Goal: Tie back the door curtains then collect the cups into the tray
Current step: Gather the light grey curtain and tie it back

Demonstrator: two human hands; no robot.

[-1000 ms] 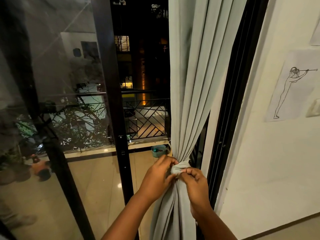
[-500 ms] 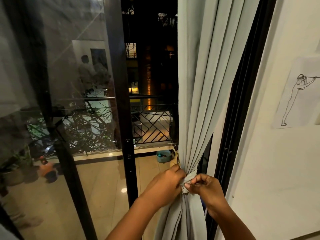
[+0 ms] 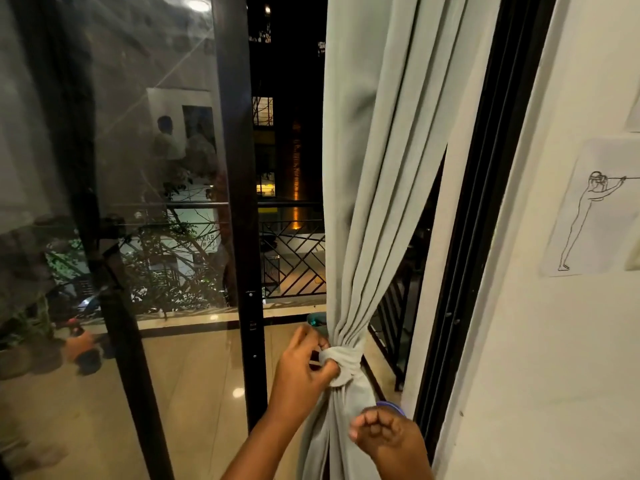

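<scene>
**Curtain Bunched and Knotted by the Door**

The left hand (image 3: pixel 304 368) was right against the knot (image 3: pixel 341 363) in the curtain (image 3: pixel 377 174). Its fingers were curled and pinched the cloth on the left side of the knot. The right hand (image 3: pixel 386 436) was lower down, in front of the hanging part of the curtain and just below the knot. Its fingers were curled in like a loose fist, and it was hard to tell if it held any cloth. It did not touch the knot.

The curtain was pale grey-green, with long soft folds. It hung at the right side of the glass door (image 3: pixel 138 202), next to the black door frame (image 3: pixel 485 202). All the folds came together at the knot, and below it the cloth dropped in a narrow bundle.

There was one curtain, one knot and two hands. One small teal pot (image 3: pixel 317 320) peeked out on the balcony floor, just behind the curtain. One drawing (image 3: pixel 592 209) of a standing figure was on the white wall (image 3: pixel 554 375) to the right. No cups or tray showed here.
</scene>
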